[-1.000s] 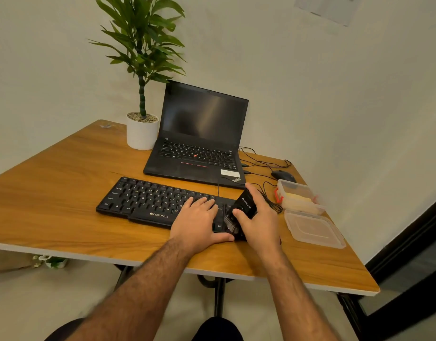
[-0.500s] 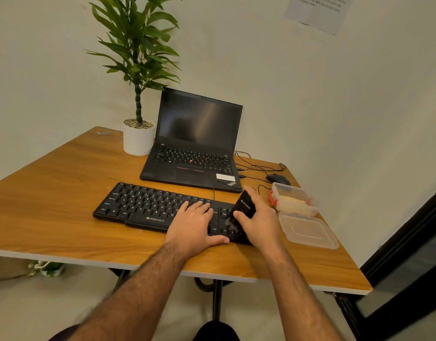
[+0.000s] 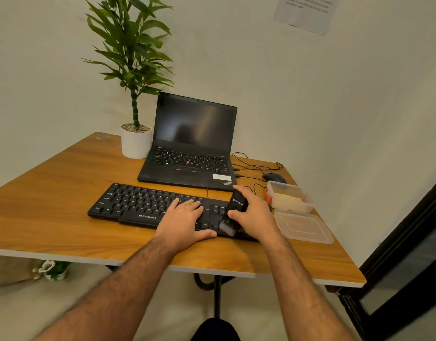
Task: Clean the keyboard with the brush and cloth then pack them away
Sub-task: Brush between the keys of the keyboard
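A black keyboard (image 3: 138, 203) lies across the wooden table (image 3: 52, 193) in front of me. My left hand (image 3: 185, 221) rests flat on its right-middle keys, fingers spread, thumb on the front edge. My right hand (image 3: 256, 212) grips a black brush (image 3: 234, 212) with its bristles down on the keyboard's right end. A clear plastic box (image 3: 289, 199) to the right holds a yellow cloth (image 3: 288, 198). Its lid (image 3: 303, 226) lies beside it, closer to me.
An open black laptop (image 3: 189, 148) stands behind the keyboard, with a potted plant (image 3: 135, 141) to its left. A black mouse (image 3: 273, 177) and cables lie behind the plastic box. The table's right edge is close to the lid. A dark door frame stands at the right.
The brush bristles have slid a little along the keyboard's right end. My left hand stays on the keys. The camera has tilted, showing more of the wall.
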`<state>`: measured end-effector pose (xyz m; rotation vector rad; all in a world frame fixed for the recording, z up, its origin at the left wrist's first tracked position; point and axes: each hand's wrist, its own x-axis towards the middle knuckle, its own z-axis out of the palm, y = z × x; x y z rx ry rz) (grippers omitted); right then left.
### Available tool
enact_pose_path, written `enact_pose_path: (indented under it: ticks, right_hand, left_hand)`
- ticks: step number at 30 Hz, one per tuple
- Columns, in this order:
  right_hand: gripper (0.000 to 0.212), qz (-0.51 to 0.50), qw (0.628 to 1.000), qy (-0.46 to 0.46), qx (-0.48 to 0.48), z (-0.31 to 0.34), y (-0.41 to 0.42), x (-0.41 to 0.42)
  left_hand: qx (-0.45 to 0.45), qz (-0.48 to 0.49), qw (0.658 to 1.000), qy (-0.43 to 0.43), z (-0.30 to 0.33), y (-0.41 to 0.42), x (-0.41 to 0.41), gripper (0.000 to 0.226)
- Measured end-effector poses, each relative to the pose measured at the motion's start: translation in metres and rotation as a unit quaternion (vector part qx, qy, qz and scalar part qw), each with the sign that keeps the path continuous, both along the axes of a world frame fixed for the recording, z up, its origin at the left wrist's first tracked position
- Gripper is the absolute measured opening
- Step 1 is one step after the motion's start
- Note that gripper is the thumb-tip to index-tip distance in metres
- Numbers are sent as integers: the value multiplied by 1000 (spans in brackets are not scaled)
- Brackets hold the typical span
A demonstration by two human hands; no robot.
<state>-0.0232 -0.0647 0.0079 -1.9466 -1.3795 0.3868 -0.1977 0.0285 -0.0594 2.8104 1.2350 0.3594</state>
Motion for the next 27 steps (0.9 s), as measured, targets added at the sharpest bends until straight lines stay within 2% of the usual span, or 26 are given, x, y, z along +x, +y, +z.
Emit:
enact_pose_path:
  ticks: [2, 6, 8, 14, 20, 27]
  right_hand:
    - [75, 5, 999, 28, -21, 8, -4, 14]
    - [77, -73, 992, 69, 72, 4, -9, 14]
    - [77, -64, 992, 53, 94, -8, -11, 5]
    - [75, -24, 999, 3, 36, -2, -14, 22]
    - [74, -133, 973, 82, 168, 7, -10, 45]
    - [75, -147, 977, 68, 139, -5, 24, 43]
  left_hand:
    - [0, 1, 1000, 10, 2, -1, 1, 105]
    - [18, -12, 999, 29, 5, -4, 9, 100]
    - [19, -23, 999, 29, 9, -8, 18, 97]
    - [27, -49, 997, 49, 17, -12, 42, 103]
    - [18, -19, 999, 43, 5, -18, 49, 108]
    - [14, -10, 1000, 20, 1, -17, 48, 108]
